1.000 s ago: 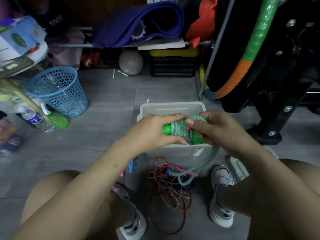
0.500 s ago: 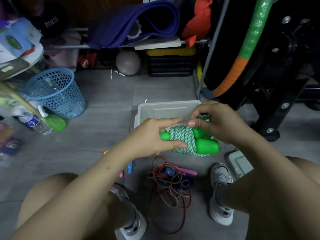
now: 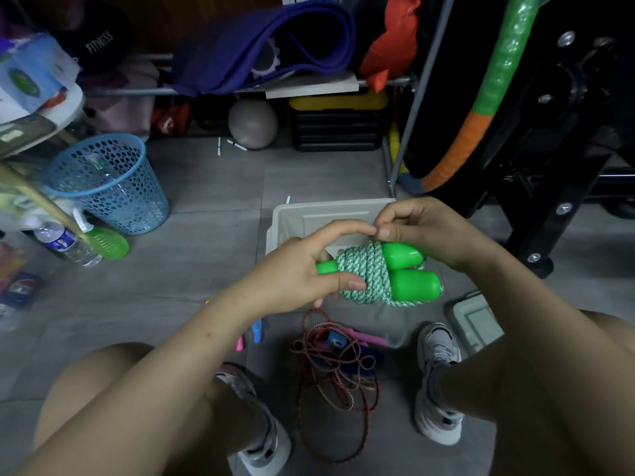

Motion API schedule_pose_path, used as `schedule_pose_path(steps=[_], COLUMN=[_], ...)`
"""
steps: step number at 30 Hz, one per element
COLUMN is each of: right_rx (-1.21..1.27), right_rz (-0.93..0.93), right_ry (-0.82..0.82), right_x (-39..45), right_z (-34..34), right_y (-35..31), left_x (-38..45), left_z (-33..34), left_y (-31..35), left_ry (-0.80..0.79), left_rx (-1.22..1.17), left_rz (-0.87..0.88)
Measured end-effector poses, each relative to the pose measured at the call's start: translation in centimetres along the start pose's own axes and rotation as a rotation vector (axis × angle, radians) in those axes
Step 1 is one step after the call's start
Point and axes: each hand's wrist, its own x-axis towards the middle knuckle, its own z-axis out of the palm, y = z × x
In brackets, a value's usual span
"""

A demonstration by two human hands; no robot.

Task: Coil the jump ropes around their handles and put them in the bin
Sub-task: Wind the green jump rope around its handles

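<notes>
Green plastic handles (image 3: 407, 269) lie side by side with the green-and-white rope (image 3: 364, 274) wound tightly round their middles, the bundle held just above the near rim of the pale bin (image 3: 330, 213). Its long axis runs left to right between the two hands. The left hand (image 3: 302, 269) grips the narrow end of the handles, fingers (image 3: 348, 281) curled round it and the thumb pressed against the coil. The right hand (image 3: 422, 228) sits over the top of the bundle, its thumb and forefinger pinched together on what looks like the rope's tail at the upper edge of the wraps; the tail itself is too small to make out.

Tucking or cinching that tail seems to be the step in hand. The bin's open mouth lies directly beyond and below both sets of fingers, so the drop is a short move forward, and either hand is near enough.

Below the fingers, on the floor between the shoes, a red jump rope (image 3: 335, 372) lies loose and tangled, not yet coiled.
</notes>
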Motion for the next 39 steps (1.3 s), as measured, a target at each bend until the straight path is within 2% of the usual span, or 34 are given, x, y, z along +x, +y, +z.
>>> schedule_pose_path(steps=[3, 9, 14, 17, 19, 21, 27, 30, 35, 39], right_rx=[0.111, 0.321, 0.511, 0.688, 0.723, 0.649, 0.278, 0.216, 0.084, -0.003], right_rz=[0.091, 0.176, 0.315, 0.29, 0.218, 0.144, 0.113, 0.158, 0.191, 0.191], right_ry=[-0.096, -0.116, -0.068, -0.08, -0.121, -0.121, 0.128, 0.196, 0.403, 0.421], right_x=[-0.4, -1.1, -0.6, -0.6, -0.6, -0.7, -0.7, -0.7, -0.5, -0.6], right_z=[0.0, 0.4, 0.9, 1.4, 2.0, 2.7, 4.4, 5.1, 5.4, 5.4], right_y=[0.2, 0.2, 1.6, 1.4, 1.4, 1.7, 2.1, 2.0, 2.6, 2.0], left_x=[-0.2, -0.2, -0.1, 0.1, 0.4, 0.8, 1.3, 1.4, 1.8, 2.1], left_z=[-0.4, -0.4, -0.3, -0.5, -0.6, -0.7, -0.2, 0.2, 0.9, 0.9], left_y=[0.1, 0.1, -0.2, -0.2, -0.4, -0.7, -1.0, -0.9, -1.2, -1.3], left_ry=[-0.007, 0.094, 0.152, 0.182, 0.209, 0.266, 0.377, 0.427, 0.464, 0.473], left_rx=[-0.044, -0.101, -0.285, -0.379, -0.425, -0.441, -0.39, -0.322, -0.25, -0.244], left_rz=[0.045, 0.026, -0.016, -0.043, -0.065, -0.079, -0.111, -0.118, -0.125, -0.121])
